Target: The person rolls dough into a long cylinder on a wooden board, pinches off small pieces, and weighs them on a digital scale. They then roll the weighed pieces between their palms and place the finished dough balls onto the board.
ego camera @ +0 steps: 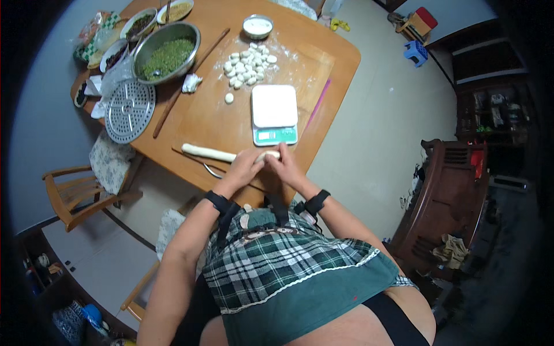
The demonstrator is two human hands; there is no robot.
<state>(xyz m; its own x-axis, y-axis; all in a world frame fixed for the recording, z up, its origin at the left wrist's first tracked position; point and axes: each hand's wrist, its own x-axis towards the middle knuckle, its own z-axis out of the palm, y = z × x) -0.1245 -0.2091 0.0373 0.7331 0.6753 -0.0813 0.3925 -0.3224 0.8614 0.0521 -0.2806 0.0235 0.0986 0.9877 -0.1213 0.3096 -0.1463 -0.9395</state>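
Note:
A long roll of pale dough [208, 152] lies along the near edge of a wooden board [207, 116]. My left hand [249, 165] grips it near its right end. My right hand [281, 163] has its fingers around the tip of the same roll, thumb close to the left hand. Just beyond my hands stands a white kitchen scale [274, 108] with a green display panel; its plate bears nothing. Farther back is a heap of small floured dough pieces [249, 65], with one single piece [229, 98] apart from it.
A rolling pin [190, 82] lies slanting across the board's left side. Left of it are a steel bowl of chopped green filling [169, 58] and a perforated steamer plate [130, 111]. A bowl of white powder [258, 27] stands at the back. A curved blade [212, 171] lies by my left wrist.

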